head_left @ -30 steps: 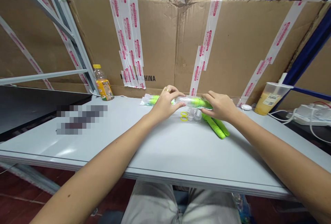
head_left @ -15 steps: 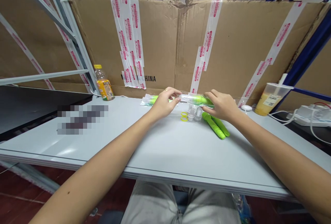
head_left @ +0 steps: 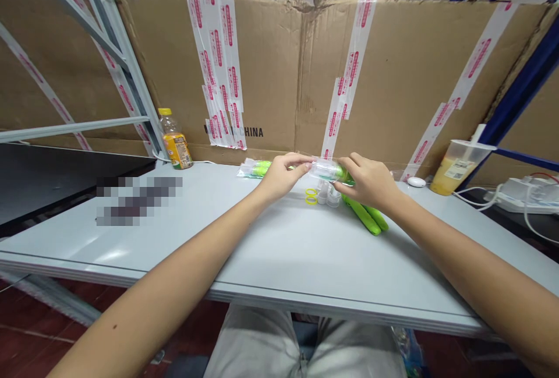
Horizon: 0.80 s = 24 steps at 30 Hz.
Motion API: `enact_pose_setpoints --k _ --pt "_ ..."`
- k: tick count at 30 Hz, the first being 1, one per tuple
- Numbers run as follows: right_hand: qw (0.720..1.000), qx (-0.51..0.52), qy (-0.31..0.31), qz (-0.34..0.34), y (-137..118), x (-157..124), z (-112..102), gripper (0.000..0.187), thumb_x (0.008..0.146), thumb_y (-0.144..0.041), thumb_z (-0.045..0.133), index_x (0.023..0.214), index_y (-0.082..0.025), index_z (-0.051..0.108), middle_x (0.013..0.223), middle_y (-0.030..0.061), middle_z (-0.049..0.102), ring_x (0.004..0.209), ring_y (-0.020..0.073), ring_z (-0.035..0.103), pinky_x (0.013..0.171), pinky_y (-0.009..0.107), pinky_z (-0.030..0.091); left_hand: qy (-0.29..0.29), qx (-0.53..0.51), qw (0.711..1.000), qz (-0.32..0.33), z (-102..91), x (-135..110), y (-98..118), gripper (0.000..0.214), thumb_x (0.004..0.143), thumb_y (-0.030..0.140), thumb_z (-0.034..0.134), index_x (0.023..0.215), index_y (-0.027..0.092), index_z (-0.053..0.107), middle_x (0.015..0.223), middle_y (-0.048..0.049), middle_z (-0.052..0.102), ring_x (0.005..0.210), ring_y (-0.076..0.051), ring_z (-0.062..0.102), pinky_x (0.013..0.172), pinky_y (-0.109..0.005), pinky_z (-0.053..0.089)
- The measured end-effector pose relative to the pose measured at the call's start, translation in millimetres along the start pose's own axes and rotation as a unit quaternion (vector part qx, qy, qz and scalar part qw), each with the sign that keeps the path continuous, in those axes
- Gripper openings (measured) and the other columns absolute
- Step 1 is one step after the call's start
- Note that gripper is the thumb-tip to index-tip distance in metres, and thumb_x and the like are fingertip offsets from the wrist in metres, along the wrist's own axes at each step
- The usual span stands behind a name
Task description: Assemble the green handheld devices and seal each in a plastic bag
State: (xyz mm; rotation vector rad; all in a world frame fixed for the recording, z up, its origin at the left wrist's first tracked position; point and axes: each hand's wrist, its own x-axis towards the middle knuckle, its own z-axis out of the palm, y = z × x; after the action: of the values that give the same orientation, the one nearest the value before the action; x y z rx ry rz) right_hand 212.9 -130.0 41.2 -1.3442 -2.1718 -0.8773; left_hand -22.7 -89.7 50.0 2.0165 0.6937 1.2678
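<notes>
My left hand (head_left: 279, 177) and my right hand (head_left: 365, 182) hold a clear plastic packet with a green piece inside (head_left: 326, 170) between them, just above the grey table (head_left: 279, 250). Each hand pinches one end of it. Under the packet lie two yellow rings (head_left: 310, 196) and small clear caps (head_left: 328, 194). Two green sticks (head_left: 367, 218) lie beside my right hand. Another clear packet with a green piece (head_left: 254, 168) lies behind my left hand.
A small bottle of yellow drink (head_left: 174, 142) stands at the back left. A plastic cup with a straw (head_left: 459, 165) and a white power strip (head_left: 522, 196) sit at the right. A taped cardboard wall (head_left: 279, 69) closes the back; metal shelf posts stand at the left.
My hands have drawn closer together on the packet, the right hand sliding left along it. The packet stays at about the same height.
</notes>
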Motion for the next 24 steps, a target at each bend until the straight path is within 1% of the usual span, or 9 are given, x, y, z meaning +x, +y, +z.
enact_pose_setpoints --k 4,6,8,10,12,16,21,22,24 --pt "0.998 0.012 0.013 0.065 -18 6 -10 0.036 0.090 -0.044 0.052 0.109 -0.015 0.061 0.094 0.0112 0.064 0.077 0.0237 0.058 0.056 0.030 0.026 0.020 -0.099 0.994 -0.031 5.3 -1 6 0.041 0.078 0.045 0.072 0.108 0.016 0.070 0.112 -0.0103 0.068 0.091 -0.020 0.065 0.072 -0.033 0.058" --pt "0.993 0.028 0.018 0.109 -32 10 -17 0.035 0.089 -0.046 0.054 0.106 -0.016 0.059 0.095 0.0120 0.064 0.075 0.0240 0.058 0.056 0.031 0.026 0.071 -0.127 0.989 -0.023 9.4 -1 7 0.048 0.073 0.040 0.079 0.112 0.018 0.063 0.115 -0.0096 0.064 0.086 -0.018 0.067 0.070 -0.033 0.059" --pt "0.989 0.060 0.016 0.133 -48 13 -24 0.033 0.089 -0.048 0.055 0.101 -0.017 0.057 0.095 0.0132 0.064 0.074 0.0247 0.058 0.056 0.031 0.027 0.125 -0.127 0.984 -0.014 12.1 -1 9 0.044 0.072 0.035 0.080 0.107 0.019 0.059 0.115 -0.0081 0.062 0.084 -0.017 0.067 0.070 -0.033 0.059" --pt "0.980 0.122 0.001 0.157 -62 14 -27 0.033 0.088 -0.051 0.056 0.095 -0.019 0.054 0.092 0.0122 0.064 0.071 0.0240 0.057 0.057 0.031 0.029 0.151 -0.117 0.981 -0.015 12.0 0 10 0.038 0.074 0.031 0.078 0.103 0.021 0.057 0.106 -0.0055 0.063 0.083 -0.016 0.066 0.070 -0.032 0.058" --pt "0.955 0.227 -0.027 0.187 -72 13 -27 0.036 0.084 -0.055 0.060 0.093 -0.021 0.052 0.085 0.0078 0.064 0.068 0.0224 0.056 0.056 0.030 0.032 0.149 -0.120 0.981 -0.026 9.7 1 11 0.038 0.076 0.027 0.075 0.106 0.023 0.053 0.092 -0.0020 0.063 0.077 -0.015 0.065 0.067 -0.030 0.056" --pt "0.865 0.433 -0.041 0.251 -75 12 -17 0.042 0.077 -0.055 0.068 0.097 -0.022 0.052 0.088 0.0042 0.064 0.075 0.0218 0.058 0.061 0.031 0.041 0.112 -0.152 0.980 -0.059 6.4 3 8 0.047 0.074 0.025 0.072 0.114 0.025 0.046 0.083 0.0015 0.061 0.068 -0.012 0.062 0.062 -0.027 0.051" --pt "0.690 0.648 -0.071 0.315 -62 15 -3 0.037 0.080 -0.057 0.064 0.084 -0.021 0.055 0.080 0.0029 0.061 0.069 0.0183 0.059 0.057 0.030 0.047 0.064 -0.213 0.970 -0.097 14.9 1 2 0.066 0.067 0.020 0.073 0.124 0.026 0.040 0.083 0.0029 0.063 0.069 -0.011 0.062 0.063 -0.026 0.049" --pt "0.666 0.669 -0.063 0.324 -59 15 -1 0.036 0.080 -0.056 0.065 0.083 -0.021 0.056 0.078 0.0021 0.060 0.066 0.0172 0.058 0.056 0.030 0.047 0.055 -0.223 0.968 -0.105 17.3 -1 1 0.069 0.066 0.019 0.074 0.126 0.025 0.040 0.082 0.0032 0.062 0.068 -0.011 0.062 0.064 -0.027 0.049" --pt "0.638 0.691 -0.043 0.337 -54 14 4 0.032 0.078 -0.051 0.069 0.082 -0.022 0.057 0.075 0.0006 0.057 0.063 0.0154 0.056 0.054 0.028 0.049 0.040 -0.240 0.962 -0.123 21.6 -3 2 0.073 0.066 0.016 0.073 0.130 0.025 0.038 0.079 0.0042 0.061 0.066 -0.011 0.061 0.064 -0.028 0.050"
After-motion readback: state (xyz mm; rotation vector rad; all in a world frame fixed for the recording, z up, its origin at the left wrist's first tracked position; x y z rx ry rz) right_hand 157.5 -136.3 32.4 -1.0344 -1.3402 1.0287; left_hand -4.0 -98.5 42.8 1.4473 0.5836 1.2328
